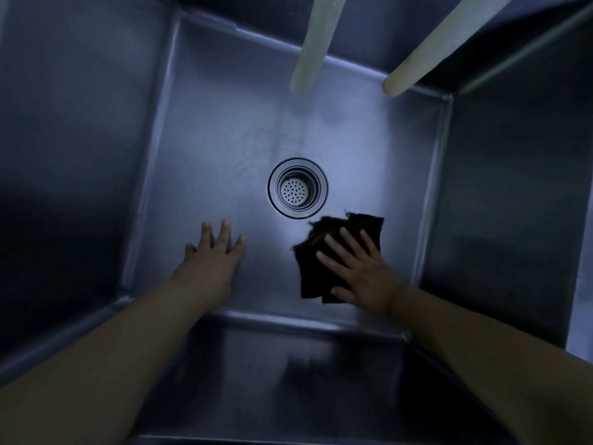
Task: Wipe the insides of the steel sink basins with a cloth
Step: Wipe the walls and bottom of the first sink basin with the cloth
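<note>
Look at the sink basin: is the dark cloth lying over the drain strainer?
No. The cloth lies on the basin floor under the right hand, beside the uncovered drain strainer.

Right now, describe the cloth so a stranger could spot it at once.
Look down into the steel sink and find the round drain in the middle of its floor. Just near-right of the drain, the right hand presses flat on the cloth. It is the only dark, ragged-edged square there; the left hand lies bare on the metal.
</note>
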